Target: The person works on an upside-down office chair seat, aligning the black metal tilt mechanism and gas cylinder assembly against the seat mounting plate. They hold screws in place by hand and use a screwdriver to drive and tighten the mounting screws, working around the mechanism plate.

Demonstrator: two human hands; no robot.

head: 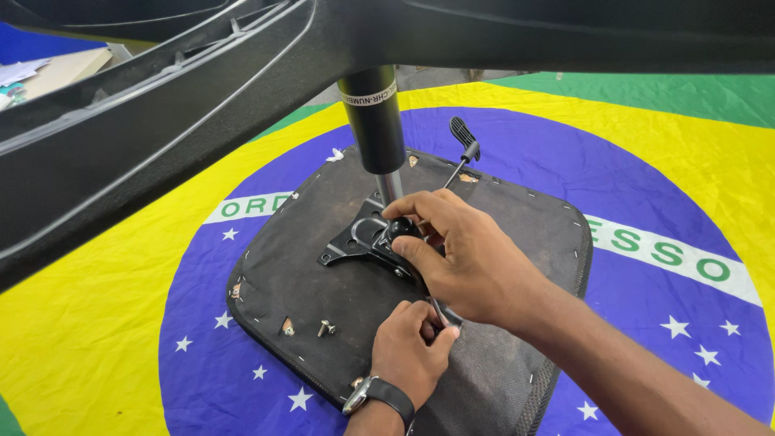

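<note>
While the upturned seat cushion (452, 266), covered in black fabric stapled along its edge, lies on a flag cloth (105, 323) on the floor, one black metal mechanism plate (359, 240) sits bolted at its middle. Right hand (468, 254): fingers (412, 211) curled round a black knob (400, 230) on the plate, just below one gas-lift cylinder (375, 129) with its silver rod. Left hand (412, 347), wearing a wristwatch (379, 396): fingers closed on a thin dark tool (444, 313), just beneath the right hand. One loose screw (325, 328) lies left of the left fingers. One black lever (462, 149) extends beyond the right fingers.
</note>
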